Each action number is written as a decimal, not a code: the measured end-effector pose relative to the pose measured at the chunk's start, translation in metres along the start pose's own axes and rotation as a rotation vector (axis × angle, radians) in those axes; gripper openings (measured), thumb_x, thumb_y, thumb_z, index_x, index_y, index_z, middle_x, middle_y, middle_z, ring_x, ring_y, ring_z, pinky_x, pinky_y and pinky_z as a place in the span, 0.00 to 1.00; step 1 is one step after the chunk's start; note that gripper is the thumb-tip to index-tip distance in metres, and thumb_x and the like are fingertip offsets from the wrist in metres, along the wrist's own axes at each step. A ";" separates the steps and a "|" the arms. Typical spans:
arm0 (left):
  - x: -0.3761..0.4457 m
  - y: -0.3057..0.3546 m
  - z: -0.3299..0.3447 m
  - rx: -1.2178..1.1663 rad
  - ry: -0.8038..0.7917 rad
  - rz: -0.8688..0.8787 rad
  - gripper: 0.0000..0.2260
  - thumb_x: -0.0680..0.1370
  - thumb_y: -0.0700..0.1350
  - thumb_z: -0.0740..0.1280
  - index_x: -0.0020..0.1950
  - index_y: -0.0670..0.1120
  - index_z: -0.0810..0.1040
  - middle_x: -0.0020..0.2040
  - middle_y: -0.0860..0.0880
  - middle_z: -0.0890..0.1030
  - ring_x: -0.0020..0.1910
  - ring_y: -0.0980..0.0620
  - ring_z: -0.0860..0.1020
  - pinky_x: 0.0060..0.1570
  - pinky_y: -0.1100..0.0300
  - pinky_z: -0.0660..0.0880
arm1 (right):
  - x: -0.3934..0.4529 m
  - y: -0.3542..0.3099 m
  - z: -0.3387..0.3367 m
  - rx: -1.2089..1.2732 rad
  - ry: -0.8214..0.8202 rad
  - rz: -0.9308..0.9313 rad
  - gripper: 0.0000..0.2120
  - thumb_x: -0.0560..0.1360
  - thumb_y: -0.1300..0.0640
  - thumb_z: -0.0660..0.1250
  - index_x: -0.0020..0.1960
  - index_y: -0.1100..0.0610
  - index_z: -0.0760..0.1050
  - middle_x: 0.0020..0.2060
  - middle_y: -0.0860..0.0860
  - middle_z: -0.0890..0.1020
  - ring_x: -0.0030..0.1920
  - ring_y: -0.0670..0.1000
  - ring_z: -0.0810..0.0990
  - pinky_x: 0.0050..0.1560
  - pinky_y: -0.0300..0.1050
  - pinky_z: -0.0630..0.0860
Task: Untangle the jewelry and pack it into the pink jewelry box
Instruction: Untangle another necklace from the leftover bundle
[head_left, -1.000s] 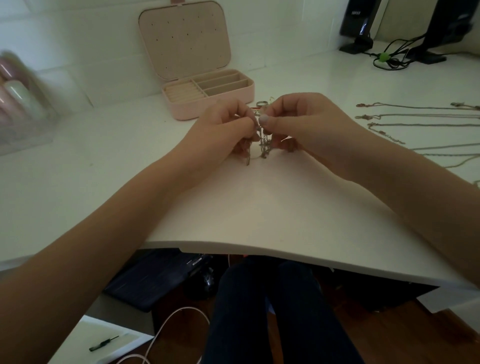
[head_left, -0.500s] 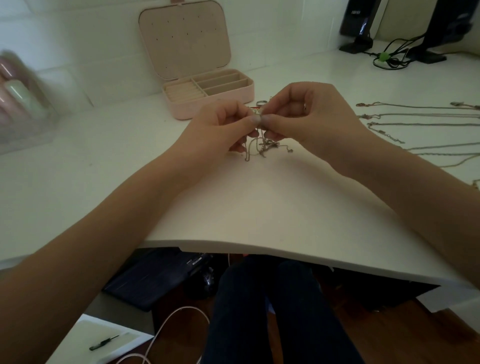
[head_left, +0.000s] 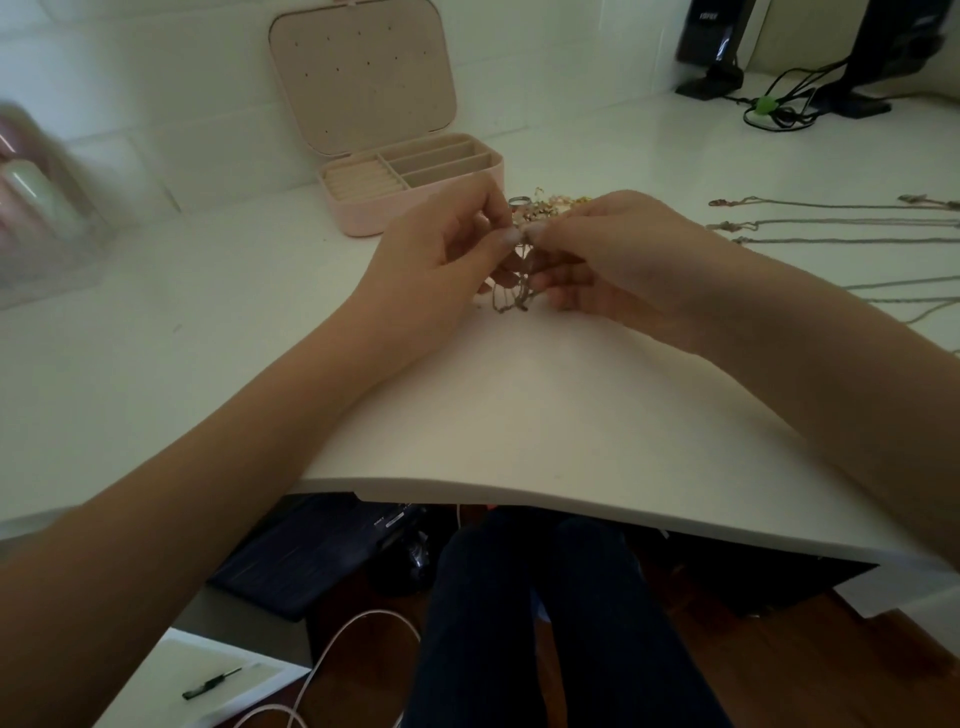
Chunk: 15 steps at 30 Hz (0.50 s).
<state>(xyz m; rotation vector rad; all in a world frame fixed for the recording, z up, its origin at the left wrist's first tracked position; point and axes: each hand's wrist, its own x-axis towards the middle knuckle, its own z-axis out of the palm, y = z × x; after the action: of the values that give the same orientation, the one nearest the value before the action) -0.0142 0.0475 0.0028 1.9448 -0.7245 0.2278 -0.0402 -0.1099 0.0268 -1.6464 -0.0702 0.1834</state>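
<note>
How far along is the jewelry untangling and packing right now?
Done: several chains lie separated and straight on the table's right side. In hand: the left hand and right hand both pinch the tangled cluster, with loose pieces just behind it. Left: the pink jewelry box stands open and its visible compartments look empty, so packing hasn't started.

tangled chains (head_left: 511, 296) on table, open pink jewelry box (head_left: 415, 171) behind
</note>
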 end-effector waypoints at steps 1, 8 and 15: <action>-0.001 0.000 0.001 0.036 0.009 0.028 0.03 0.79 0.40 0.63 0.46 0.43 0.72 0.38 0.46 0.82 0.36 0.57 0.80 0.40 0.65 0.75 | 0.000 0.000 0.000 -0.033 -0.011 0.005 0.09 0.80 0.62 0.62 0.41 0.60 0.75 0.33 0.53 0.79 0.31 0.46 0.76 0.32 0.35 0.73; -0.002 0.000 0.002 0.209 0.079 0.146 0.05 0.80 0.41 0.61 0.47 0.40 0.73 0.34 0.53 0.77 0.34 0.60 0.74 0.39 0.60 0.73 | -0.004 -0.006 0.002 -0.278 -0.040 0.020 0.13 0.81 0.62 0.58 0.39 0.58 0.73 0.31 0.53 0.77 0.29 0.47 0.74 0.28 0.35 0.70; -0.002 0.002 -0.001 0.298 0.025 0.260 0.06 0.80 0.39 0.59 0.46 0.38 0.72 0.39 0.45 0.78 0.41 0.45 0.76 0.44 0.46 0.74 | -0.003 -0.011 -0.012 0.000 -0.141 0.213 0.11 0.79 0.63 0.53 0.39 0.57 0.66 0.29 0.51 0.69 0.26 0.47 0.66 0.25 0.37 0.61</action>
<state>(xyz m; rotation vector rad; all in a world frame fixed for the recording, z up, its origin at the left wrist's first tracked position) -0.0171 0.0487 0.0035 2.1186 -0.9717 0.5439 -0.0402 -0.1217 0.0389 -1.6383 -0.0014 0.4625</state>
